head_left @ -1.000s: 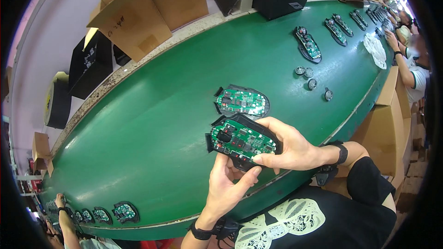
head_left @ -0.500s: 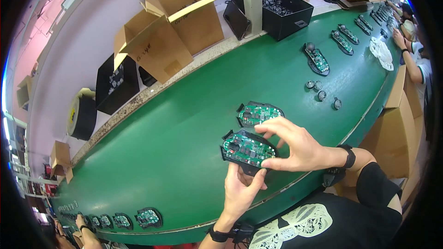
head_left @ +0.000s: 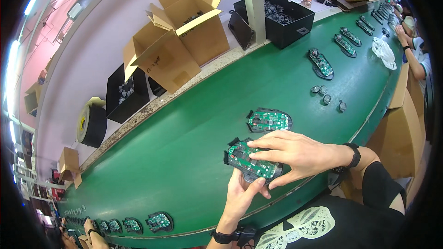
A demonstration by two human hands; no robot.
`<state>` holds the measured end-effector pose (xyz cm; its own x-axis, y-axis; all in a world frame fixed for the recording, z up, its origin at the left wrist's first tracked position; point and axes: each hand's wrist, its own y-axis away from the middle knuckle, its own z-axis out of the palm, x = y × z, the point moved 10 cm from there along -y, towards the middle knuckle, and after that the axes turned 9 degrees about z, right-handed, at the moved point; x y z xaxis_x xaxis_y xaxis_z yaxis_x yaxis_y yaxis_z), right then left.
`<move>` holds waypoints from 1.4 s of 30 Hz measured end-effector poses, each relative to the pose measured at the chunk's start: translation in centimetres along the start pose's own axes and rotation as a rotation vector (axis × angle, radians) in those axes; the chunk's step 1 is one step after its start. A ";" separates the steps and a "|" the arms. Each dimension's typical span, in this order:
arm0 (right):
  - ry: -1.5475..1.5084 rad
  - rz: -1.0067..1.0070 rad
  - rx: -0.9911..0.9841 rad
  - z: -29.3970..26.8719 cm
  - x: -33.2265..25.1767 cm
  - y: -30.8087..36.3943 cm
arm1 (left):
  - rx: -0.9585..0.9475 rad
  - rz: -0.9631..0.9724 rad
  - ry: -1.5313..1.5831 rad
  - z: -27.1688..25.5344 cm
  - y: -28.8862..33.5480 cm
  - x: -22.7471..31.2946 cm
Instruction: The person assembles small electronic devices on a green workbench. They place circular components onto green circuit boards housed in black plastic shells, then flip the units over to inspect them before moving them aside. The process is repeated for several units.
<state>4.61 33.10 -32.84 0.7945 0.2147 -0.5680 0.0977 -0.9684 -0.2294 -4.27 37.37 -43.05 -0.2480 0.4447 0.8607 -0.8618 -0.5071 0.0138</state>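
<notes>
My left hand (head_left: 242, 195) grips a black plastic housing with a green circuit board (head_left: 251, 159) in it, thumb and fingers around its near edge, just above the green bench. Over the same board lies my right hand (head_left: 295, 153), fingers stretched out and apart. Its fingertips rest on the board's upper face, and the thumb is by the housing's right end. Part of the board is hidden under those fingers. Just beyond, a second housing with a board (head_left: 269, 120) lies flat on the bench. Both wrists wear black bands.
Small round black parts (head_left: 327, 99) and more board housings (head_left: 320, 64) lie at the right on the green bench (head_left: 184, 161). Other housings (head_left: 159, 221) line the near left. Cartons (head_left: 166, 60) and black bins (head_left: 286, 23) stand along the back ledge. Co-workers' hands (head_left: 403, 37) show at the far right.
My right hand has gone from holding the housing's right end to lying with fingers extended over the board. The whole view has shifted slightly; my left hand keeps its grip.
</notes>
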 end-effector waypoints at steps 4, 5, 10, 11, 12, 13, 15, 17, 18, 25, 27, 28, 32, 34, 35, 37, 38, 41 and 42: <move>-0.026 0.003 -0.045 -0.1 0.1 -0.2 | -0.032 -0.024 0.030 -0.1 0.1 0.0; -0.023 0.000 -0.060 -0.1 0.1 -0.2 | -0.049 -0.037 0.055 -0.2 0.1 -0.2; 0.005 -0.045 -0.057 -0.8 0.0 -0.6 | -0.090 -0.114 0.070 0.3 0.3 -0.7; 0.009 -0.076 -0.019 -1.0 -0.3 -0.6 | -0.102 -0.117 0.074 0.3 0.4 -0.7; 0.011 -0.113 0.019 -1.3 -0.6 -0.6 | -0.109 -0.116 0.075 0.2 0.5 -0.7; -0.008 -0.143 0.005 -1.0 -0.9 -0.6 | -0.140 -0.127 0.067 0.4 0.6 -0.7; -0.047 -0.201 -0.026 -0.5 -1.6 -0.5 | -0.201 -0.148 0.055 0.6 1.0 -0.8; 0.090 -0.227 0.002 -0.2 -2.3 -0.3 | -0.241 -0.143 0.110 0.4 0.9 -0.9; 0.163 -0.235 0.013 -0.1 -2.6 0.0 | -0.265 -0.140 0.143 0.5 1.0 -0.9; 0.505 -0.418 0.090 0.9 -4.7 1.4 | -0.257 -0.157 0.095 0.2 1.0 -0.8; 0.545 -0.444 0.088 1.5 -4.7 1.4 | -0.220 -0.159 0.074 -0.1 0.7 -0.8; 0.543 -0.442 0.081 1.7 -4.6 1.4 | -0.207 -0.155 0.094 -0.2 0.7 -0.9; 0.547 -0.436 0.061 2.0 -4.2 1.4 | -0.148 -0.127 0.093 -0.4 0.4 -0.9; 0.536 -0.440 0.057 2.0 -4.1 1.4 | -0.108 -0.113 0.067 -0.5 0.4 -0.8; 0.525 -0.446 0.058 2.1 -3.9 1.4 | -0.105 -0.102 0.053 -0.6 0.3 -0.9; 0.525 -0.464 0.068 2.2 -3.8 1.4 | -0.105 -0.080 0.023 -0.8 0.3 -1.1; 0.535 -0.476 0.075 2.2 -3.9 1.5 | -0.116 -0.073 0.030 -0.7 0.3 -1.1; 0.565 -0.502 0.095 2.1 -4.5 1.6 | -0.141 -0.053 0.062 -0.6 0.4 -0.9; 0.579 -0.510 0.102 2.0 -4.7 1.6 | -0.146 -0.042 0.081 -0.6 0.4 -0.7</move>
<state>-0.23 30.80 -32.11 0.8555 0.5026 0.1244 0.5018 -0.7455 -0.4387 -4.67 37.29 -43.96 -0.2406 0.5245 0.8167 -0.9258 -0.3767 -0.0309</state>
